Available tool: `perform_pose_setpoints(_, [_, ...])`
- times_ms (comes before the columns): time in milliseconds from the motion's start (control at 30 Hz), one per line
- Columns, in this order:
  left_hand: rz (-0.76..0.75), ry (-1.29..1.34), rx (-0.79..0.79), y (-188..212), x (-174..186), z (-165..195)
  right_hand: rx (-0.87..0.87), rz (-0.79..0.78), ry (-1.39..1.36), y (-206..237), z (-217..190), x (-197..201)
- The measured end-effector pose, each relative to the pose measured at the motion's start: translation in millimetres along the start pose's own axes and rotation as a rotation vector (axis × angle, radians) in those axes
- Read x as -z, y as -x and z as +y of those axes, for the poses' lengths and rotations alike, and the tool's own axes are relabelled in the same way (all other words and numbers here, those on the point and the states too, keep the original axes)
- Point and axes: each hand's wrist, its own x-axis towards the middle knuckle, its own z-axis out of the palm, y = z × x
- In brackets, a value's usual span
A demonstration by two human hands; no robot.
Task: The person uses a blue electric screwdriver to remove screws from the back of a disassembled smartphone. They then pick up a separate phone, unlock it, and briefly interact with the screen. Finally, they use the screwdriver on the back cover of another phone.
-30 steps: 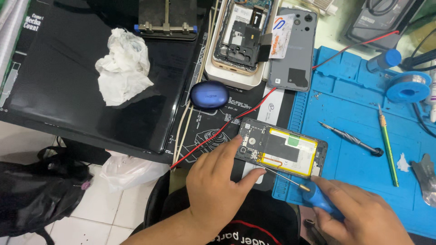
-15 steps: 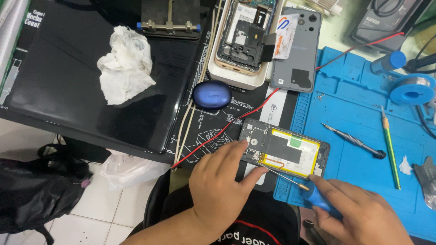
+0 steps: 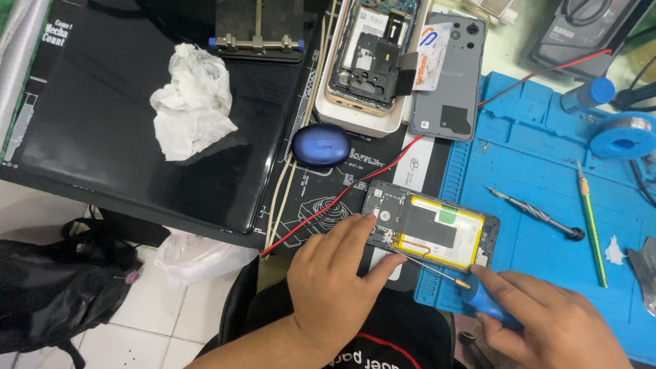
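The right hand [image 3: 553, 328] has its grip closed around the blue handle of a screwdriver [image 3: 471, 295], whose thin shaft runs up and to the left of that grip — its tip meeting the lower edge of the opened phone [image 3: 429, 225]. The phone lies on the counter [image 3: 547, 171] with its long axis roughly in line with the shaft. The left hand [image 3: 335, 273] is the nearer one (fingers flat, holding nothing, only pressing) — its fingertips [image 3: 365, 222] rest on the phone's left end.
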Motion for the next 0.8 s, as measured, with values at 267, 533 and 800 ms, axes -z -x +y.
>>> perform_pose_setpoints(267, [-0.005, 0.0, 0.003, 1, -1, 0, -0.01, 0.029, 0.035, 5, 7, -7])
perform_pose_setpoints(533, [-0.002, -0.011, 0.004, 2, -2, -1, 0.02, 0.026, -0.003, 4, 5, -9])
perform_pose_setpoints(800, [0.003, 0.004, -0.007, 3, -1, -1, -0.016, -0.033, -0.012, -2, -7, -2])
